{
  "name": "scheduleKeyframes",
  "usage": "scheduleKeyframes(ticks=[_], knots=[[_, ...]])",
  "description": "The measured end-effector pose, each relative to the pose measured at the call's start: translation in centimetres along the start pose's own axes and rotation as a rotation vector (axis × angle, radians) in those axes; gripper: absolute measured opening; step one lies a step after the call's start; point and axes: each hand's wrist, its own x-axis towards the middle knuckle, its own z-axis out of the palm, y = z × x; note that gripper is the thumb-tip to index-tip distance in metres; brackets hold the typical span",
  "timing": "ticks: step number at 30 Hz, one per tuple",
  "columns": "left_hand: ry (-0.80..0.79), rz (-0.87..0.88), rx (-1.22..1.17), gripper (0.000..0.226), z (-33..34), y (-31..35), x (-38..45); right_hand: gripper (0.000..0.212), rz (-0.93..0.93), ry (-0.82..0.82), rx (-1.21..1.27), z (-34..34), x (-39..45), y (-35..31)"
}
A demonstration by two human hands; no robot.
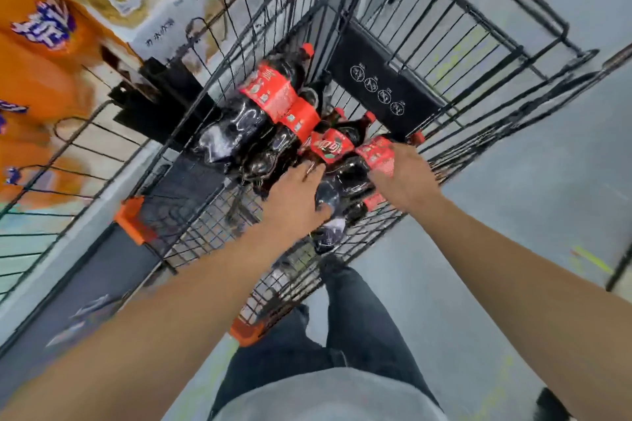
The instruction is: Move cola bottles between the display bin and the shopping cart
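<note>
Cola bottles lie in a heap inside the black wire shopping cart, in the middle of the frame. They are dark with red labels and red caps. Both hands reach down into the cart. The left hand rests on a bottle near the front of the heap, and its fingers look spread out. The right hand is on a bottle with a red label at the right side of the heap, but blur hides how it grips. Orange packs fill the upper left. Dark trousers show at the bottom.
</note>
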Motion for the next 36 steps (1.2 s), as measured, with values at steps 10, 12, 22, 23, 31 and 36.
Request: scheduleKeyframes(ticks=[10, 12, 22, 23, 31, 36], knots=[[-0.144, -0.186, -0.079, 0.118, 4.4, -0.2, 3.8, 0.052, 0.176, -0.002, 0.279, 2.4, 5.3, 1.4], [-0.097, -0.173, -0.109, 0.114, 4.3, -0.5, 3.7, 0.059, 0.187, -0.024, 0.293, 2.9, 5.3, 1.4], [0.279, 0.007, 0.052, 0.099, 4.8, -3.2, 1.5, 0.085, 0.376, 0.061, 0.549, 4.7, 6.7, 1.1], [0.331, 0.031, 0.055, 0.098, 5.3, -3.5, 1.3, 0.095, 0.437, 0.06, 0.591, 5.0, 7.0, 1.2], [0.145, 0.019, -0.218, 0.088, 6.8, -4.0, 0.7, 0.169, 0.691, 0.105, 1.016, 7.8, 14.6, 3.4], [0.107, -0.227, -0.576, 0.098, 5.6, -1.7, 1.7, 0.154, 0.778, 0.105, 1.008, 6.8, 15.2, 2.7]])
